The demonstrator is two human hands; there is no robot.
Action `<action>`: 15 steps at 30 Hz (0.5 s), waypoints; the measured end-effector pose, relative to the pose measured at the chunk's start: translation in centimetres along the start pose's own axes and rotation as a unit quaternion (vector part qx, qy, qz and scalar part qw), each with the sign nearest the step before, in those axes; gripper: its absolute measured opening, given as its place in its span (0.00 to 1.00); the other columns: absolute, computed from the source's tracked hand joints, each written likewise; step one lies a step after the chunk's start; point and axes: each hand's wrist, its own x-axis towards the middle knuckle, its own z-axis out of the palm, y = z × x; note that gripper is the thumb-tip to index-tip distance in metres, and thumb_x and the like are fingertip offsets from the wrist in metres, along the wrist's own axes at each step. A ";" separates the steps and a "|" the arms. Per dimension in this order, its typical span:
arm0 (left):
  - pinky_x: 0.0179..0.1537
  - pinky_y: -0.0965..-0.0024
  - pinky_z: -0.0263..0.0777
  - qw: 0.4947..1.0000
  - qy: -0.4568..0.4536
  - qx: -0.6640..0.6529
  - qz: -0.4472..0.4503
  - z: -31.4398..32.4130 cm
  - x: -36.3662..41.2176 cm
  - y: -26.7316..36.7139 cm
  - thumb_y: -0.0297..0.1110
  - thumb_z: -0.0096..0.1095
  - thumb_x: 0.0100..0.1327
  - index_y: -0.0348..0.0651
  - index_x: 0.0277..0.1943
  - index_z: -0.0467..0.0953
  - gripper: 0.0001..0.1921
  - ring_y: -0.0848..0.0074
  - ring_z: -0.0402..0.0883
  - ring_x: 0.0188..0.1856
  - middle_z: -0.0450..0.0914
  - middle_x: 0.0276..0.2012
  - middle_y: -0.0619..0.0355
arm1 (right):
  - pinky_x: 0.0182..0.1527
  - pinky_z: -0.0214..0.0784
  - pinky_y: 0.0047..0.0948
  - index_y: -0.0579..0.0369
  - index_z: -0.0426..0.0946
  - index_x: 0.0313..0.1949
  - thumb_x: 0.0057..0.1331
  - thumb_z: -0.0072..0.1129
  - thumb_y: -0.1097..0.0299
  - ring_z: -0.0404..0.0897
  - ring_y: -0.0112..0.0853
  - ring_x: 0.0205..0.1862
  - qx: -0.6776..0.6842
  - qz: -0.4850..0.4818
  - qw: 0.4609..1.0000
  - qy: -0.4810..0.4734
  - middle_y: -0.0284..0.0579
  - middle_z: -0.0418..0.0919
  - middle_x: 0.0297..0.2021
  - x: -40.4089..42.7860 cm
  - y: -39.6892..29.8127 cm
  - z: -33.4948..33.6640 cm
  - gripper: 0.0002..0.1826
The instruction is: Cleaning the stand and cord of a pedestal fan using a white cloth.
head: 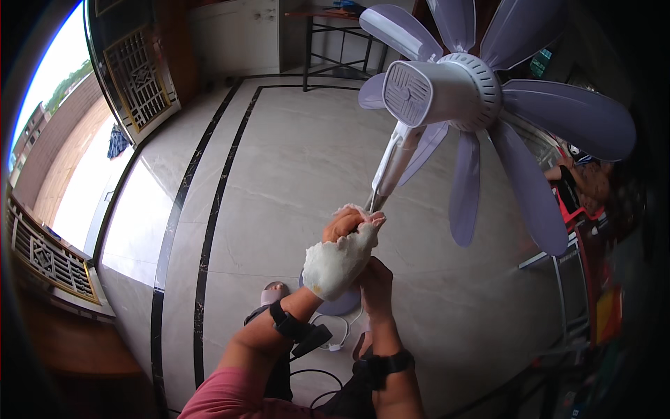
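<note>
A pedestal fan (471,94) with pale purple blades and no guard stands upright before me. My left hand (345,225), partly wrapped in a whitish cloth (337,262) with a ragged edge, is closed around the upper part of the fan's pole. Lower down, beneath the cloth, my right hand (377,283) is at the pole; its fingers are partly hidden, so its grip cannot be told. The fan's round base (340,304) rests on the floor between my feet, with a white cord and plug (335,346) beside it.
A black cable (319,373) loops near my legs. An open door (138,78) gives outdoors at the left. A table (324,14) stands at the back. At the right, a person (581,183) sits on a red chair, near a metal-legged piece of furniture (562,283).
</note>
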 end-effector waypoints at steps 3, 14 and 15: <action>0.25 0.74 0.61 0.993 -0.022 0.076 0.087 0.2 -1.1 -0.7 0.23 0.56 0.50 0.44 0.36 0.71 0.09 0.72 0.66 0.25 0.68 0.23 0.59 | 0.19 0.52 0.16 0.59 0.70 0.30 0.57 0.49 0.69 0.60 0.16 0.18 -0.002 -0.016 1.000 0.005 0.30 0.65 0.17 0.3 0.4 -0.5 0.06; 0.31 0.72 0.63 0.990 -0.054 0.113 0.063 0.0 -4.5 -1.3 0.24 0.55 0.52 0.41 0.33 0.71 0.05 0.69 0.67 0.28 0.68 0.25 0.57 | 0.33 0.61 0.15 0.58 0.72 0.37 0.59 0.49 0.70 0.68 0.17 0.31 0.051 -0.045 0.997 -0.027 0.31 0.71 0.31 1.2 2.4 -1.2 0.08; 0.31 0.72 0.63 0.994 -0.055 0.090 0.011 0.0 -4.5 -1.2 0.25 0.55 0.53 0.40 0.31 0.72 0.03 0.69 0.67 0.28 0.69 0.24 0.57 | 0.31 0.61 0.15 0.59 0.72 0.35 0.59 0.48 0.69 0.68 0.17 0.29 0.009 -0.045 0.999 -0.023 0.32 0.72 0.28 1.3 2.7 -1.4 0.08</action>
